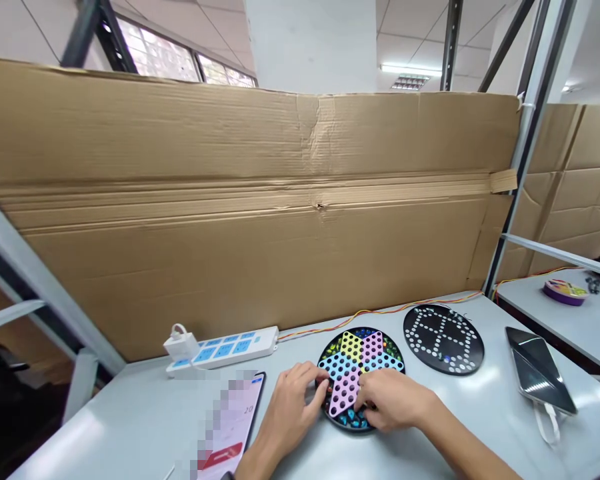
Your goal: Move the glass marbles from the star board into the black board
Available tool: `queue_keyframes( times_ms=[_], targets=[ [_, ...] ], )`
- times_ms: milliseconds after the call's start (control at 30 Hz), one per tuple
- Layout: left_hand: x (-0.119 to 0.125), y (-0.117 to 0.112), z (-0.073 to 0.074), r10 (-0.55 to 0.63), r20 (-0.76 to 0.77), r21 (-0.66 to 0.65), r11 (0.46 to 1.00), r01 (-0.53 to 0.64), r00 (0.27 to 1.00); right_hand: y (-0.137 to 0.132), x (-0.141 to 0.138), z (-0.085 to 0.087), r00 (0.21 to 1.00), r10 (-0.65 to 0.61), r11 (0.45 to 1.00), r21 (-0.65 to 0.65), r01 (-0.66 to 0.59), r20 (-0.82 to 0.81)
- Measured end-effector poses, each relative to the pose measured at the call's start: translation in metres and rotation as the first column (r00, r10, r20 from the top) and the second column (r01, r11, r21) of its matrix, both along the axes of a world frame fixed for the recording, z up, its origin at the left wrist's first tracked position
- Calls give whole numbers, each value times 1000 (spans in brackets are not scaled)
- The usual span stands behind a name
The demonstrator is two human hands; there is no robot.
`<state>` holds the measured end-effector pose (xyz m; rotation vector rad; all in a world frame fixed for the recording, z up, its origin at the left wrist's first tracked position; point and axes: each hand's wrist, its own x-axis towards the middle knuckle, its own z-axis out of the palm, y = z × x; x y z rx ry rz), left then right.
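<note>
Ahead: star board, between both hands; left hand curls against its left rim, right hand covers the near-right holes, fingertips hidden. Cannot tell if either grips. Near-edge marbles lie closest to right hand.

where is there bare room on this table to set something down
Bare table left of the lit phone, in front of the power strip. Also between the black board and the dark phone. Crowded at the star board, under the left hand and right hand.
</note>
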<state>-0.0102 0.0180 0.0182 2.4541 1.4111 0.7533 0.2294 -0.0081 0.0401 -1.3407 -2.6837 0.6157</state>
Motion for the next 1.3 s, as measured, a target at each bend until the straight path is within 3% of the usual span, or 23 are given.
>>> queue_keyframes(
  times_ms=[133,233,367,433,467,533,633,700,767,900,1067,1167,1233,1300],
  targets=[
    [0,1,-1,4,16,15,1000,-4,1000,3,1,-3,986,-39,998,-56,30,-161],
    [0,1,-2,-2,15,20,1000,2,1000,6,1,-5,906,-118,988,-139,66,-407],
    [-1,1,-3,-1,-3,11,1000,1,1000,10,-2,-7,616,-335,914,-405,30,-712],
    [-2,1,-2,-2,-10,3,1000,2,1000,12,-3,-9,474,-438,861,-508,-22,-764],
    [-1,0,-2,-1,-12,-1,1000,1,1000,13,-3,-10,439,-461,851,-525,-28,-771],
    [-1,0,0,0,-13,-5,1000,0,1000,15,-3,-12,474,-438,873,-488,20,-764],
    [-1,0,1,2,-9,-9,1000,-3,1000,13,-4,-13,698,-295,950,-281,138,-653],
    [0,-1,1,2,-3,-12,1000,-2,1000,9,-4,-13,841,-224,974,-148,173,-492],
    [0,-1,1,-1,2,-12,1000,1,1000,4,-5,-10,931,-179,983,-90,158,-319],
    [0,-1,0,-5,3,-2,1000,5,1000,-1,0,-5,987,-73,995,-84,62,-142],
    [0,-1,0,-4,-7,-15,1000,4,1000,2,2,-3,981,-59,990,-135,34,-183],
    [-1,-1,1,-7,-5,-24,1000,7,1000,4,0,-2,878,-175,962,-267,57,-445],
    [-1,-1,1,-8,-1,-25,1000,8,1000,6,0,2,673,-332,905,-425,30,-660],
    [0,-2,1,-10,2,-25,1000,10,1000,7,1,6,428,-507,804,-589,-78,-748]
  ],
)
